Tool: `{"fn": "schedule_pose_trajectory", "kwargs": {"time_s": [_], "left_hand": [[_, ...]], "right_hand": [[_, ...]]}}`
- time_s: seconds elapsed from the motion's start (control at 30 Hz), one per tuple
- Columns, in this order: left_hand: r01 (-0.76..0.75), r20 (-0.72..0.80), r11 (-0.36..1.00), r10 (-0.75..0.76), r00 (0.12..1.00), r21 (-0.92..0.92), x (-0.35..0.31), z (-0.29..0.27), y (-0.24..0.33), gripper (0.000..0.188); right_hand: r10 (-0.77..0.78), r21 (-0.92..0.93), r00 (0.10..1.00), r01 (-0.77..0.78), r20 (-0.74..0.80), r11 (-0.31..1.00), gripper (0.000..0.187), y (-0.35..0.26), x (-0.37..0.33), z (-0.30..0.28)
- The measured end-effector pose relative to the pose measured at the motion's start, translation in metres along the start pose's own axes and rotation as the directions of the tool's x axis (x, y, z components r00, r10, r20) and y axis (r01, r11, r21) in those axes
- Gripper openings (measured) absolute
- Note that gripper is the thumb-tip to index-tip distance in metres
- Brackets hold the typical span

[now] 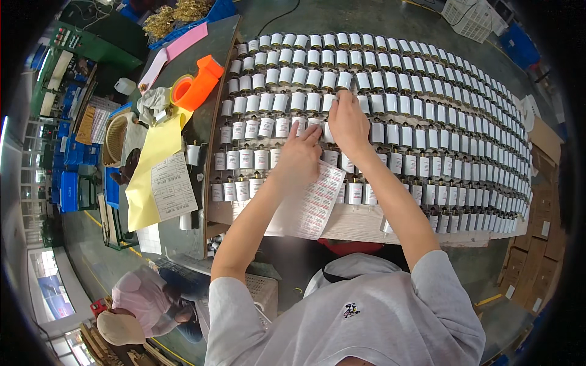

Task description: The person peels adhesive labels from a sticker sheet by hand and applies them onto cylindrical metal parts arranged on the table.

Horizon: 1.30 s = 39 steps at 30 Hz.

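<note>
Where left fingers rest, cylinders lie beneath.

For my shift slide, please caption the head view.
Bare left hand and right hand among rows of white cylinders, a white paper sheet with red print by the left wrist.

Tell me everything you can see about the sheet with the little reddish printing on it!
The sheet looks like thin white paper, with rows of small boxes of reddish printing. It lies slanted, its far end toward the right, and overlaps some white cylinders in view, near the close edge of the pale wooden board. The person's left hand covers its upper left part, so its grip is unclear. The sheet's left side is blurred.
</note>
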<state>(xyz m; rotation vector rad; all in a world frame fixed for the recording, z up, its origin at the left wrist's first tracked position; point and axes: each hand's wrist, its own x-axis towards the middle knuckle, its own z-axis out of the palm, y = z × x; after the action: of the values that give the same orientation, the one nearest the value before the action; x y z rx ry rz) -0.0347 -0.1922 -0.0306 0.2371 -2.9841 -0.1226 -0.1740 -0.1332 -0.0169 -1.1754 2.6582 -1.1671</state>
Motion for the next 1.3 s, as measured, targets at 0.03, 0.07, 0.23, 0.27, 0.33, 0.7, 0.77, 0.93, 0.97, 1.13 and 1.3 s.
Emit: {"fn": "schedule_pose_trajectory", "kwargs": {"time_s": [0.03, 0.07, 0.23, 0.27, 0.33, 0.7, 0.77, 0.93, 0.97, 1.13, 1.3], "left_hand": [[0.012, 0.013, 1.000, -0.012, 1.000, -0.018, 0.000, 0.001, 0.000, 0.024], [0.015, 0.013, 1.000, -0.015, 1.000, -0.015, -0.001, 0.002, -0.001, 0.024], [0.366, 0.360, 0.860, -0.236, 0.903, -0.354, 0.003, -0.046, 0.004, 0.018], [0.365, 0.362, 0.862, -0.234, 0.902, -0.353, -0.002, -0.052, 0.003, 0.018], [0.378, 0.252, 0.665, -0.283, 0.926, -0.643, -0.012, -0.060, 0.001, 0.024], [0.611, 0.494, 0.434, -0.360, 0.792, -0.662, -0.023, -0.061, 0.022, 0.015], [0.503, 0.445, 0.380, -0.234, 0.864, -0.777, -0.031, -0.052, 0.022, 0.012], [0.508, 0.450, 0.341, -0.240, 0.860, -0.791, -0.024, -0.044, 0.026, 0.011], [0.519, 0.447, 0.374, -0.267, 0.854, -0.768, -0.023, -0.040, 0.026, 0.013], [0.406, 0.172, 0.771, -0.370, 0.913, -0.491, -0.018, -0.026, 0.036, 0.012], [0.242, -0.075, 0.927, -0.274, 0.959, -0.287, -0.015, -0.018, 0.039, 0.009]], "right_hand": [[-0.022, 0.016, 1.000, 0.022, 0.015, 1.000, 0.022, 0.003, -0.004, 0.000], [-0.045, 0.033, 0.998, 0.044, 0.031, 0.998, 0.022, 0.006, -0.008, -0.001], [0.081, 0.448, 0.866, -0.332, 0.493, 0.830, 0.025, 0.020, -0.023, -0.040], [-0.059, 0.531, 0.787, -0.357, 0.614, 0.769, 0.024, 0.024, -0.025, -0.045], [-0.213, 0.600, 0.683, -0.397, 0.699, 0.695, 0.023, 0.024, -0.031, -0.052], [-0.159, 0.702, 0.917, -0.160, 0.366, 0.694, 0.011, 0.027, -0.039, -0.049], [-0.053, 0.612, 0.880, -0.284, 0.471, 0.738, 0.012, 0.039, -0.020, -0.050], [0.162, 0.331, 0.653, -0.563, 0.740, 0.757, 0.016, 0.046, 0.004, -0.025], [0.177, 0.257, 0.638, -0.527, 0.749, 0.810, 0.016, 0.045, 0.006, -0.020], [0.186, 0.137, 0.588, -0.460, 0.787, 0.877, 0.017, 0.044, 0.015, -0.011], [0.169, 0.114, 0.589, -0.412, 0.790, 0.904, 0.017, 0.041, 0.017, -0.009]]}}
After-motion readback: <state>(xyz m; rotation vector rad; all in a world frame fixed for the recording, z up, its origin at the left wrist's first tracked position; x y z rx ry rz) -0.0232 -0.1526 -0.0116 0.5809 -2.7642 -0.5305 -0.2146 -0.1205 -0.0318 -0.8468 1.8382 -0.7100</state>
